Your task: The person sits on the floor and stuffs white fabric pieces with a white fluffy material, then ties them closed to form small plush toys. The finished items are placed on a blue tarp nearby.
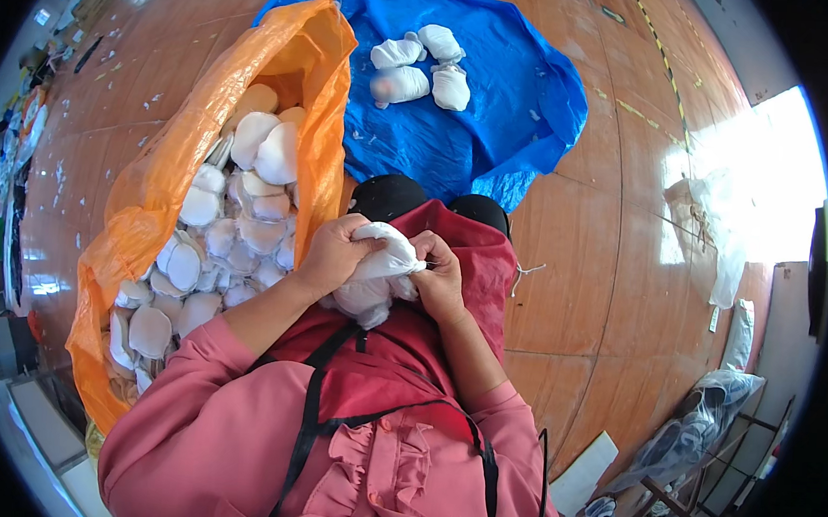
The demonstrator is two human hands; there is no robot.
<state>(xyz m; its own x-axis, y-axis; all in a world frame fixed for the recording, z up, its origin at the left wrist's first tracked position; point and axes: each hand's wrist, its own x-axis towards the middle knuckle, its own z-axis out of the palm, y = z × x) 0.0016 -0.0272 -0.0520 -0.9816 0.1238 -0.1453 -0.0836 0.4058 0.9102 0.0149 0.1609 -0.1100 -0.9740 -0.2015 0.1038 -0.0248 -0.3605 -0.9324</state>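
Left side of frame: orange sack (pixel 151 193), open, w/ lots of white pads (pixel 183 267) inside. Ctr of frame: L hand (pixel 336 254) grips left edge of bunched white cloth (pixel 388 260), held over the red apron (pixel 370 387). Upper ctr: 4 white bundles (pixel 406 82), grouped on blue sheet (pixel 526 91). Back at ctr, R hand (pixel 441 279) pinches cloth's right edge btwn thumb & fingers. Lower right: clear plastic bag (pixel 705 414).

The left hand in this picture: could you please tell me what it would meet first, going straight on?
The left hand would first meet the white cloth piece it grips; beyond that, perhaps the red apron, though depth is unclear.
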